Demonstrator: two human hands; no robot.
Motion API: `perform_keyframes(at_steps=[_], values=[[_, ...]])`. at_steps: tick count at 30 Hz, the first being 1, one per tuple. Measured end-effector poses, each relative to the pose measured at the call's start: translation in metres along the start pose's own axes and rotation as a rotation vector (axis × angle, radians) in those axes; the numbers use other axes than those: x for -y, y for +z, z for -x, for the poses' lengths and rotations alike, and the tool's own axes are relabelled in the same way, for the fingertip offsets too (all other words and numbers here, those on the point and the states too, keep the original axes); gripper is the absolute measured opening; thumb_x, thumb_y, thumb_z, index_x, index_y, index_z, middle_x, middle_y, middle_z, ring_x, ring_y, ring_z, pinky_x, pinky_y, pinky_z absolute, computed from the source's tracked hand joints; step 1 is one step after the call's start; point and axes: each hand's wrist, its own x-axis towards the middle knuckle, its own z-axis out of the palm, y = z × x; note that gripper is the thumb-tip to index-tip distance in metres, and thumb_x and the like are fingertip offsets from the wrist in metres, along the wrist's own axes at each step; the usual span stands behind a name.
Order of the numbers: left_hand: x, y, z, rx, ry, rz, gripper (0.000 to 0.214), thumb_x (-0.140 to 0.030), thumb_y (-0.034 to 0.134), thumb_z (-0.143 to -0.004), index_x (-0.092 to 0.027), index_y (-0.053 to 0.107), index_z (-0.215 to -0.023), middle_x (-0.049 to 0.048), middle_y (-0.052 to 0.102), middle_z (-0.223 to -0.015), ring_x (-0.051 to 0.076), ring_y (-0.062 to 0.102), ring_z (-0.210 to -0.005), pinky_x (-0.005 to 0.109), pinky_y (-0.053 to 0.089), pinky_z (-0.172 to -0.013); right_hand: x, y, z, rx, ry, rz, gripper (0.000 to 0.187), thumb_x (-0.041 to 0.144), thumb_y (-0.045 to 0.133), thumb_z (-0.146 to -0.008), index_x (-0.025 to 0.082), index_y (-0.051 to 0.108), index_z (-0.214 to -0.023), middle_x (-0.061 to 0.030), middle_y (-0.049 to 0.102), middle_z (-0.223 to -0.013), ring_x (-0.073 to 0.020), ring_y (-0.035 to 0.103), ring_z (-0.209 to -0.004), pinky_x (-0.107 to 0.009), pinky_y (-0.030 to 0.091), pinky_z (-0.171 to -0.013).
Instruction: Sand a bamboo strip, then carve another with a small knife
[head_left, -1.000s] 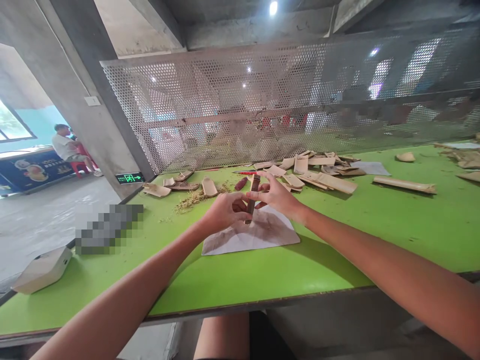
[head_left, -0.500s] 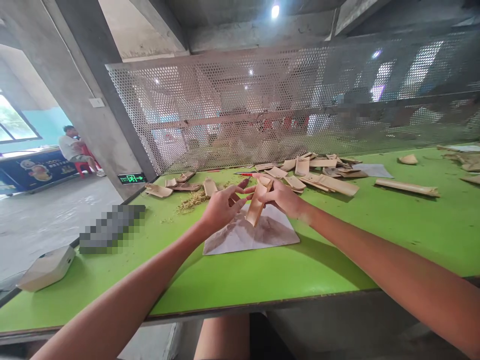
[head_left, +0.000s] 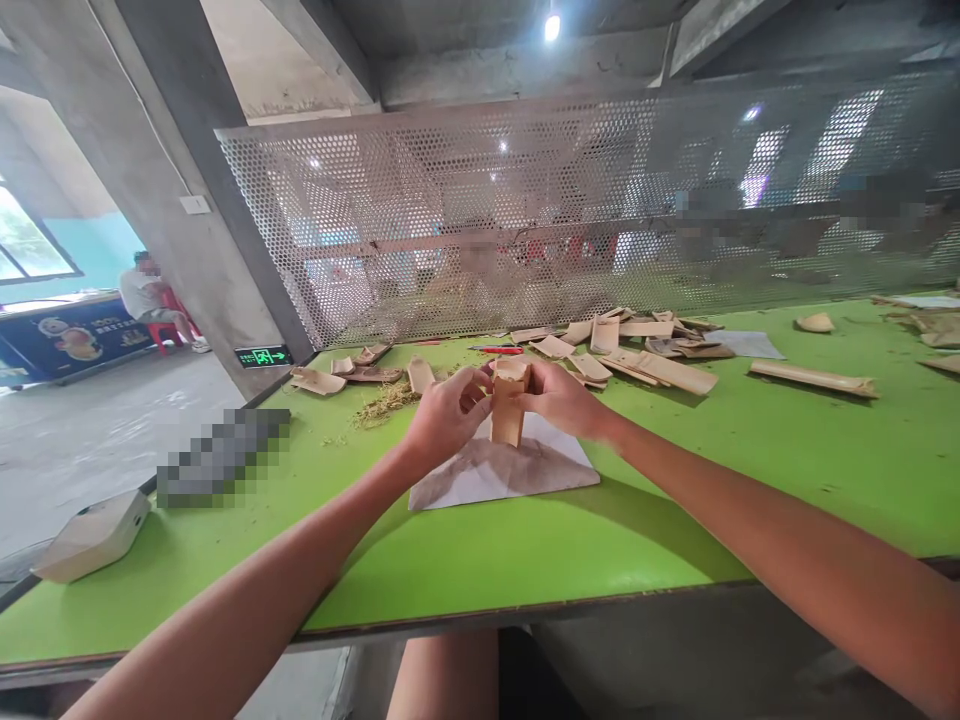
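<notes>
Both hands hold one curved tan bamboo piece point(head_left: 509, 408) upright above a crumpled sheet of paper point(head_left: 501, 467) on the green table point(head_left: 525, 550). My left hand point(head_left: 448, 413) grips its left side with fingers curled round it. My right hand point(head_left: 559, 398) pinches its right side near the top. The pale inner face of the piece is turned toward me.
Several more bamboo pieces lie in a pile point(head_left: 637, 345) behind my hands and in a smaller group point(head_left: 352, 372) at the back left, with fibre shavings point(head_left: 386, 398) and a red-handled tool point(head_left: 496, 349). A perforated metal screen point(head_left: 562, 210) closes the far edge. A white box point(head_left: 94, 535) sits near left. A person sits far left.
The bamboo piece turned from showing its dark edge to showing its pale broad face, now upright. My left hand opened briefly, then closed on the piece again.
</notes>
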Motion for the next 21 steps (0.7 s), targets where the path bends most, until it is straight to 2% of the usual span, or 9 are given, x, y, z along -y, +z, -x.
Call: perform_keyframes(at_steps=[4,8,12,16,21], values=[[-0.0085,-0.0035,0.0002,-0.123,0.025,-0.010,0.022,-0.026,0.062,-0.086,-0.019,0.057,-0.106,0.0036,0.071,-0.084,0.014,0.068,-0.075,0.024,0.053,-0.067,0.0049,0.0025,0.0021,0.085,-0.036,-0.028,0.034,0.020,0.066,-0.077,0.023,0.066,-0.110,-0.0038,0.071,-0.108,-0.0221,0.065,-0.101,-0.036,0.053,-0.088],[-0.0080,-0.0049,-0.0013,-0.132,0.015,-0.013,0.031,-0.023,0.065,-0.083,-0.019,0.055,-0.111,0.0040,0.071,-0.088,0.015,0.069,-0.078,0.025,0.054,-0.069,0.0081,0.0058,0.0035,0.130,-0.056,-0.099,0.030,0.027,0.072,-0.076,0.023,0.067,-0.106,-0.0039,0.071,-0.109,-0.0212,0.067,-0.100,-0.037,0.053,-0.089],[-0.0061,-0.0060,-0.0016,-0.154,-0.010,-0.025,0.039,-0.021,0.065,-0.081,-0.018,0.053,-0.118,0.0043,0.070,-0.089,0.016,0.069,-0.081,0.028,0.055,-0.071,0.0084,0.0071,0.0031,0.130,-0.046,-0.113,0.038,0.028,0.077,-0.073,0.023,0.068,-0.109,-0.0043,0.073,-0.106,-0.0207,0.069,-0.098,-0.038,0.055,-0.089],[-0.0072,-0.0078,-0.0001,-0.082,-0.017,0.103,0.052,-0.019,0.068,-0.078,-0.017,0.051,-0.127,0.0077,0.071,-0.100,0.016,0.070,-0.085,0.029,0.057,-0.077,0.0078,0.0068,0.0019,0.116,-0.050,-0.093,0.041,0.029,0.080,-0.070,0.021,0.068,-0.108,-0.0060,0.072,-0.109,-0.0210,0.069,-0.101,-0.039,0.054,-0.092],[-0.0047,-0.0059,-0.0001,0.045,-0.070,0.400,0.068,-0.034,0.073,-0.080,-0.012,0.044,-0.137,0.0128,0.069,-0.111,0.017,0.071,-0.089,0.031,0.058,-0.082,0.0056,0.0053,0.0015,0.101,-0.047,-0.047,0.051,0.033,0.082,-0.070,0.022,0.065,-0.117,-0.0062,0.073,-0.105,-0.0214,0.069,-0.099,-0.040,0.055,-0.091]])
